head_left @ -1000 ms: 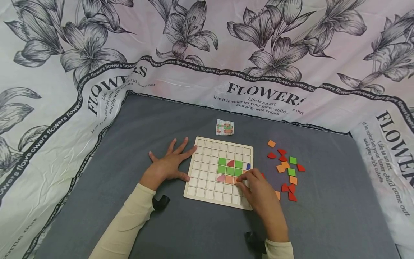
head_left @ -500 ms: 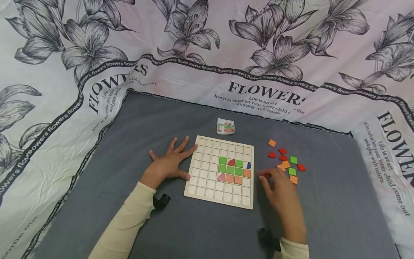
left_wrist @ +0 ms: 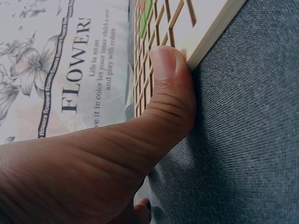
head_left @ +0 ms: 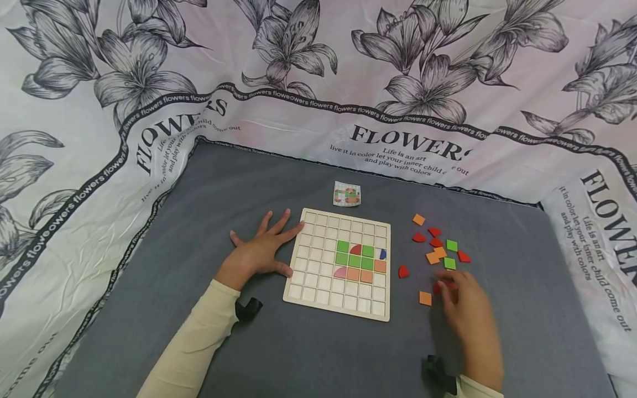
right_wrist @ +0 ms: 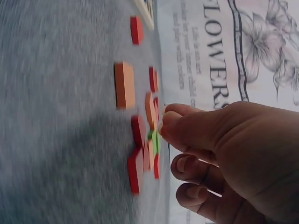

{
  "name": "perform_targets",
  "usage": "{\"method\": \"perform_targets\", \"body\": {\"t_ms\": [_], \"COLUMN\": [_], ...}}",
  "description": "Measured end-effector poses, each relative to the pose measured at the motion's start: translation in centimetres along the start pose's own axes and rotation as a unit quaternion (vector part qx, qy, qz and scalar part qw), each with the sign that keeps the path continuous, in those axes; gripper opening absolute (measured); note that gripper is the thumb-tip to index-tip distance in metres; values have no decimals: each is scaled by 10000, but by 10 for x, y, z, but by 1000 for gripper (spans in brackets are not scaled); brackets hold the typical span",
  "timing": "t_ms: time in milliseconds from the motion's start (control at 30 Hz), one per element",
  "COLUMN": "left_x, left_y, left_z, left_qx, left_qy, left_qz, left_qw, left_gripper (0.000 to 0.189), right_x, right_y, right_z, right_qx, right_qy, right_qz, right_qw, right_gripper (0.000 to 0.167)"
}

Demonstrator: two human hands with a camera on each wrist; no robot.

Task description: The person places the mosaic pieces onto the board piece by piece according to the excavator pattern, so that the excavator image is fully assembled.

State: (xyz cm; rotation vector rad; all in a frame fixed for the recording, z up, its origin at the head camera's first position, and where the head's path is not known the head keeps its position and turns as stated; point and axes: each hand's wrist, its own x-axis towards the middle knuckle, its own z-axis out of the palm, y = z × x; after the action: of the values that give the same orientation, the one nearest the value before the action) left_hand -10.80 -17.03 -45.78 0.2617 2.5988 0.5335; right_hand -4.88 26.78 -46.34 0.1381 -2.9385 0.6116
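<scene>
A pale wooden grid board (head_left: 313,281) lies flat, with green, orange, red, pink and blue pieces in several of its cells. My left hand (head_left: 259,254) spreads its fingers at the board's left side. In the left wrist view its thumb (left_wrist: 170,95) presses on the board's rim. To the right, my right hand (head_left: 468,307) hovers over loose red pieces (head_left: 437,287), its fingers loosely bent and partly hiding them. Thumb and forefinger are close together in the right wrist view, with no piece visible between them. Beside that hand lies an orange square (head_left: 425,298).
Behind the board lies a small printed pattern card (head_left: 346,194). More loose tiles sit to the right, among them a green square (head_left: 451,245) and a red quarter-round (head_left: 403,271). Everything rests on a grey cloth (head_left: 239,348), backed by a flower-printed sheet (head_left: 298,127).
My right hand has let go of an orange square in the board's right column and moved right to the loose pieces. The left hand has stayed at the board's edge.
</scene>
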Motion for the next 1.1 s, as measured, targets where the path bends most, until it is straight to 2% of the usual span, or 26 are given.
{"method": "perform_targets", "body": {"t_ms": [200, 400, 633, 967, 1100], "left_x": [0, 0, 1, 1, 0], "left_y": [0, 1, 0, -1, 0], "left_z": [0, 0, 1, 0, 0], "left_qx": [-29, -64, -66, -149, -72], "left_qy": [0, 34, 43, 11, 57], "left_qz": [1, 31, 57, 48, 65], "left_qw": [10000, 10000, 10000, 9999, 9999], "left_gripper": [116, 115, 115, 116, 115], "right_x": [-6, -8, -6, -2, -1], "right_y": [17, 22, 21, 14, 11], "right_z": [-4, -6, -4, -2, -1], "right_qx": [-79, -159, -206, -368, -399], "right_qy": [-235, -283, -364, -306, -390], "right_qz": [117, 289, 493, 627, 896], "right_qw": [9996, 9991, 9979, 9969, 9944], "right_gripper": [21, 21, 27, 24, 27]}}
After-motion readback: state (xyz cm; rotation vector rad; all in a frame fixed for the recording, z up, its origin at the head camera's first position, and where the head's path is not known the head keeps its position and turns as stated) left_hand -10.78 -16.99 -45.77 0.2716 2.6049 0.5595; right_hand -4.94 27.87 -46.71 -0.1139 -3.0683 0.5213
